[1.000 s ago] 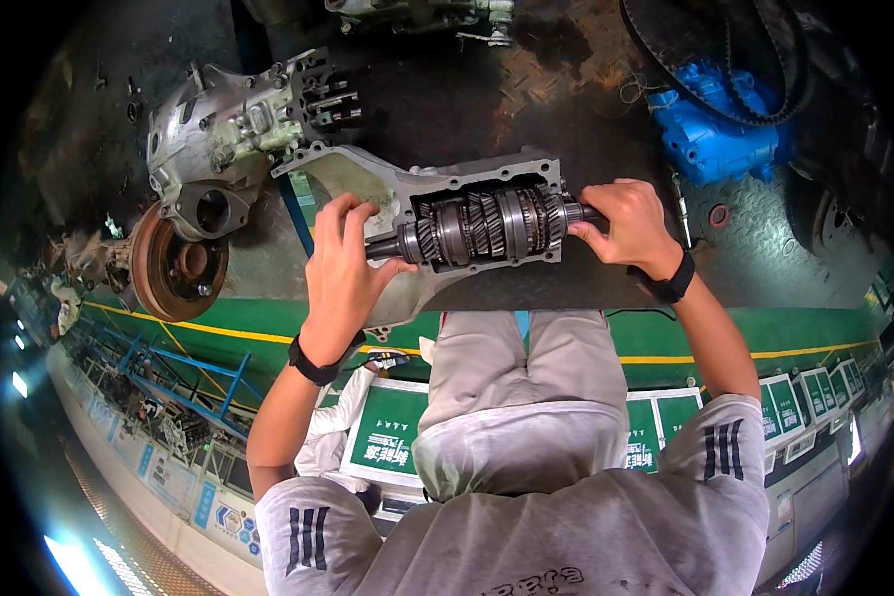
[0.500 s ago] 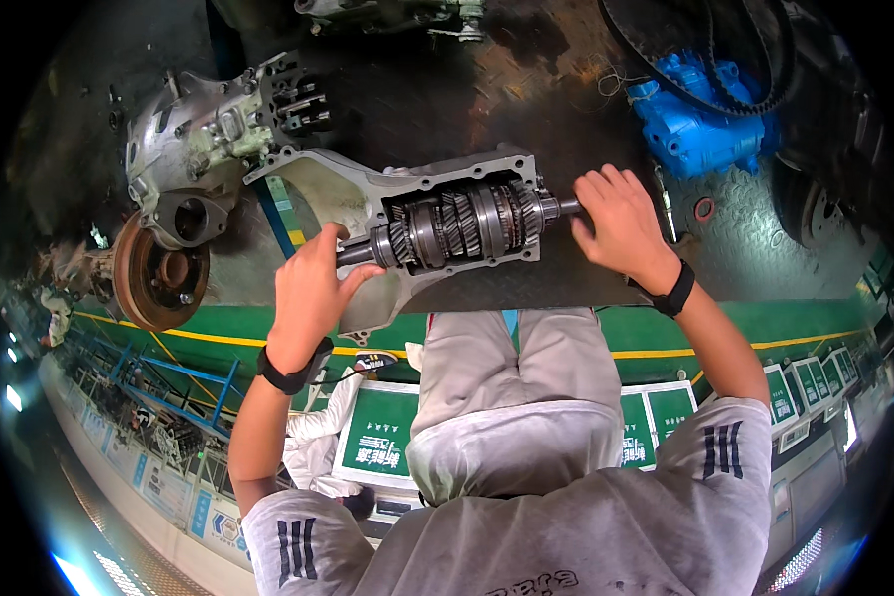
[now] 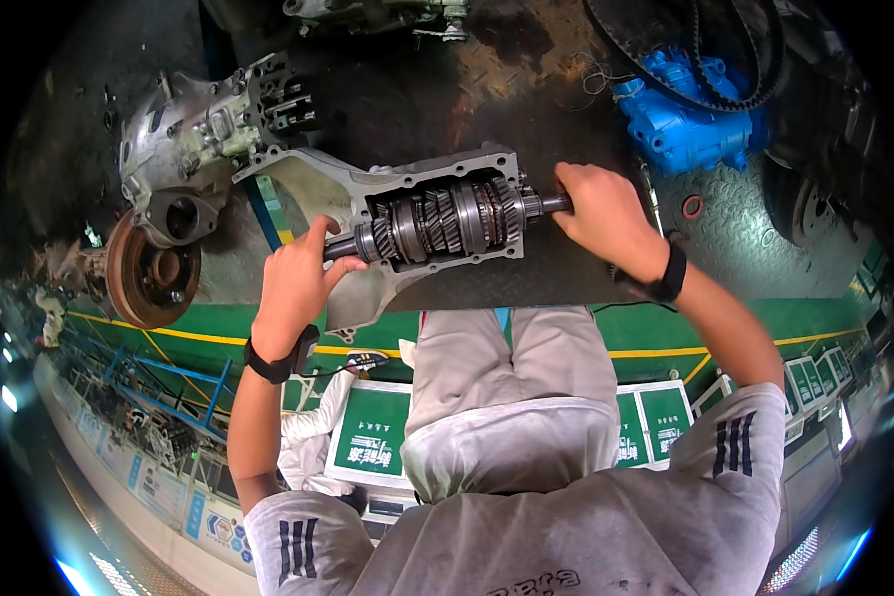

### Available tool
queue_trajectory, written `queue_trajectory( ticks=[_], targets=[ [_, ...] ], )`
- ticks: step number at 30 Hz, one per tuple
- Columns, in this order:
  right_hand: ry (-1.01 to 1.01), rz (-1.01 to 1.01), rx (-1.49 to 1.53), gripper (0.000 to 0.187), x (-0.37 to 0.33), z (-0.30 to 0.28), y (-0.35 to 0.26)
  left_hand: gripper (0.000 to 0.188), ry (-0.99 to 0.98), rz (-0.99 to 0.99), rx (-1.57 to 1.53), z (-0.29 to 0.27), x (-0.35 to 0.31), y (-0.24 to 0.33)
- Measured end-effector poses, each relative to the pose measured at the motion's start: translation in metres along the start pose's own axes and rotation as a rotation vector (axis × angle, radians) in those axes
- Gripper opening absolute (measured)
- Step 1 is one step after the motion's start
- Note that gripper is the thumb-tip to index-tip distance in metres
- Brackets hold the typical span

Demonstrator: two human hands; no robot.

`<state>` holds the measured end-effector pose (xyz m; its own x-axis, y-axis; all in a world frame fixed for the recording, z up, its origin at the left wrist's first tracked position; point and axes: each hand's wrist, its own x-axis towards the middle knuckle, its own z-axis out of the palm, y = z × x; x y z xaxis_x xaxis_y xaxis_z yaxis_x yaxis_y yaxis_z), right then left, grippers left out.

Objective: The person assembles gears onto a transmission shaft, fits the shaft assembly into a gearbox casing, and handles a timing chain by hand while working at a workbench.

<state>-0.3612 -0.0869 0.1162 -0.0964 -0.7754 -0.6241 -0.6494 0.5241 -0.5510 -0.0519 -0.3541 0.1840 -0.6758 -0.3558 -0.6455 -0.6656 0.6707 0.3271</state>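
head view, nearest first: grey trousers (image 3: 512, 397) at the worktop (image 3: 586, 288) edge. left hand (image 3: 293, 283) is clenched around the near end of the gear shaft (image 3: 447, 217); right hand (image 3: 606, 214) grips its other end. the shaft lies inside the open gearbox housing (image 3: 348, 194) on the worktop. farther off sit a grey casting (image 3: 199, 139), a rusty brake disc (image 3: 149, 268) and a blue unit (image 3: 680, 119).

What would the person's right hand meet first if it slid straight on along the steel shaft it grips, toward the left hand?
Most likely the stack of dark steel gears on the shaft, inside the open grey cast gearbox housing. The right hand grips the shaft end just outside the housing wall, so that rim may come first; depth is unclear.
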Motion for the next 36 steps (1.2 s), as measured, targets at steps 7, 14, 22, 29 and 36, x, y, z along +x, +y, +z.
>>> queue_trajectory(
  ticks=[7, 14, 22, 29, 36],
  targets=[
    [0.443, -0.216, -0.406, 0.020, -0.006, 0.037, 0.019, 0.059, 0.061, 0.013, 0.028, 0.003, -0.006, 0.001],
    [-0.617, -0.001, 0.119, 0.032, 0.052, -0.026, 0.023, 0.063, 0.152, 0.077, 0.118, 0.005, -0.008, 0.000],
    [-0.131, -0.050, -0.110, 0.028, 0.027, -0.006, 0.014, 0.062, 0.117, 0.067, 0.055, 0.008, -0.007, 0.000],
    [0.115, -0.065, -0.237, 0.024, 0.014, 0.012, 0.015, 0.063, 0.124, 0.064, 0.034, 0.010, -0.009, 0.003],
    [0.076, -0.043, -0.223, 0.022, 0.011, 0.010, 0.012, 0.063, 0.232, 0.139, 0.010, 0.013, -0.013, 0.008]
  ],
)
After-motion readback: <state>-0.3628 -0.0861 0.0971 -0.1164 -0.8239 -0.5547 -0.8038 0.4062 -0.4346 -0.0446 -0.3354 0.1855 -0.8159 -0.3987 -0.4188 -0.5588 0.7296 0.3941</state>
